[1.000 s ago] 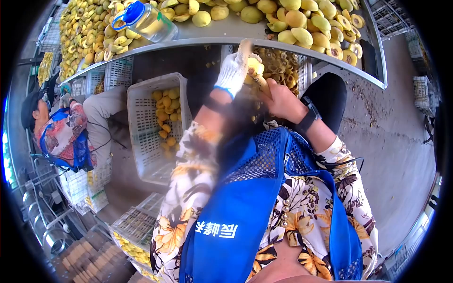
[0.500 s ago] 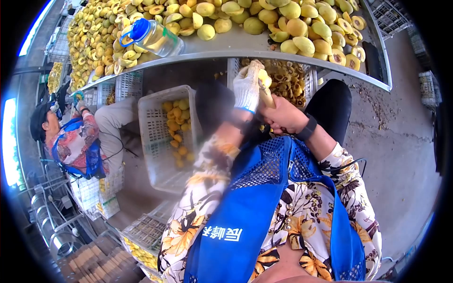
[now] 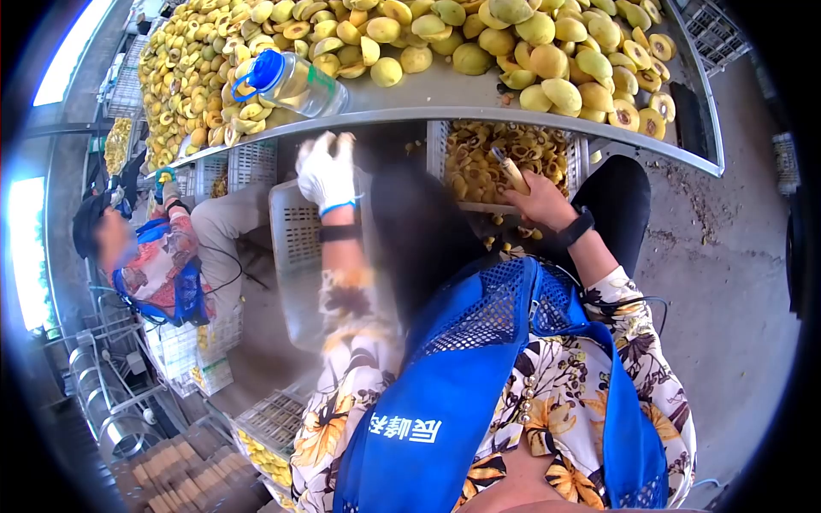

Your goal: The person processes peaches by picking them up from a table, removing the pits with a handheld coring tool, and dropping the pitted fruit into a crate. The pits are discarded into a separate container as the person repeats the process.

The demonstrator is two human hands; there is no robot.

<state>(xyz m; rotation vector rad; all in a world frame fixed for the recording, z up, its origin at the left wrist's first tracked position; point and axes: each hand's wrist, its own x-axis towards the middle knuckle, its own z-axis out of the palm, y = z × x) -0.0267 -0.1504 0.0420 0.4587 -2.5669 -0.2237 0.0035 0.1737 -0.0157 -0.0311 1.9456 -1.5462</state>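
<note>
On a metal-edged worktop (image 3: 389, 101), halved peaches (image 3: 548, 61) lie heaped; below, the gloved left hand (image 3: 327, 175), contents unclear, hovers near a crate (image 3: 295, 224), apart from the right hand (image 3: 545, 203) gripping a wooden-handled tool (image 3: 513, 174).

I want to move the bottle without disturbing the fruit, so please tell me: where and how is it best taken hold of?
I would grip the bottle around its clear body, from above and the near side, over the metal rim. It lies on its side, blue lid left among the fruit halves, while the body's near side looks free.
</note>
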